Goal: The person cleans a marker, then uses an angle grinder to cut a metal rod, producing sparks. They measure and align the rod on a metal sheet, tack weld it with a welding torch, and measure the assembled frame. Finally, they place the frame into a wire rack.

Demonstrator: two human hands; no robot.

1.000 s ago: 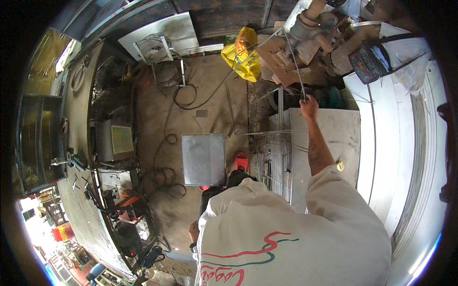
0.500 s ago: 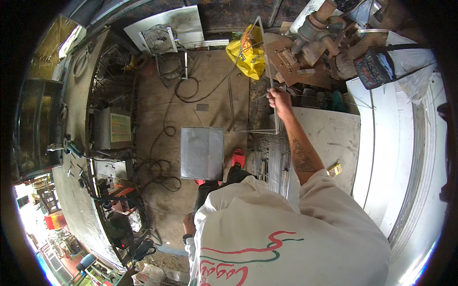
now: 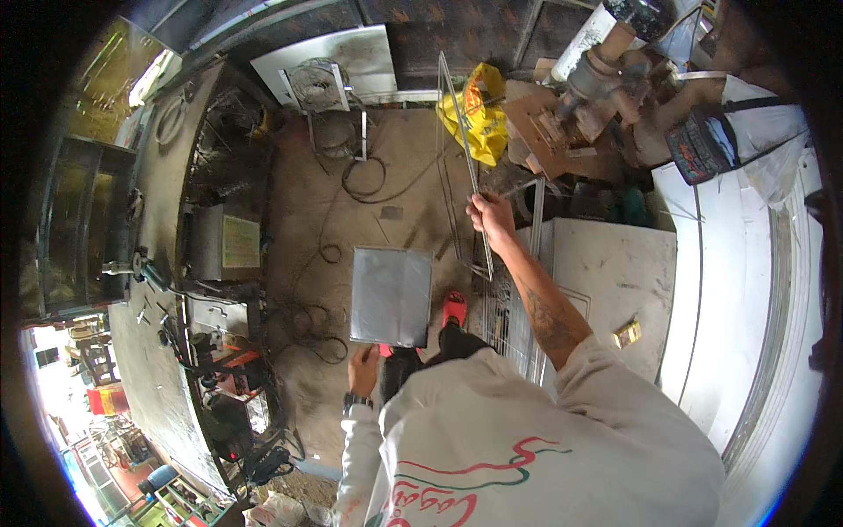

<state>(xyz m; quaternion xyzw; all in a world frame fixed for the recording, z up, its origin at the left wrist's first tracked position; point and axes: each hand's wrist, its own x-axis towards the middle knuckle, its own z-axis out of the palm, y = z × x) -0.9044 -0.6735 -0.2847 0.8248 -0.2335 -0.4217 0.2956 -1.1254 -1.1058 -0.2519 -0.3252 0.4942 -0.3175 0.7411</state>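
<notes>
My right hand (image 3: 491,221) is closed around one bar of a thin metal rectangular frame (image 3: 457,110). The frame stands tilted in front of me, its long side running away toward a yellow plastic bag (image 3: 481,119). In the middle of the floor, in front of my feet, is a grey sheet-metal box (image 3: 392,296) with a flat top. My left hand (image 3: 362,370) hangs low beside the box's near left corner, a dark watch on its wrist. Its fingers are too poorly shown to tell whether they are curled, and nothing shows in them.
A black cable (image 3: 303,325) loops over the floor on the left, near a workbench (image 3: 145,378) with tools. A fan (image 3: 314,85) leans at the back. Rusty machinery (image 3: 606,75) stands back right, beside a pale cabinet top (image 3: 615,263) with a small yellow box (image 3: 627,335). Wire racks (image 3: 502,321) stand by my right leg.
My right hand has drawn the frame closer and leftward, and the frame has turned to a narrower angle. My left hand has swung forward beside the grey box. The view has shifted slightly.
</notes>
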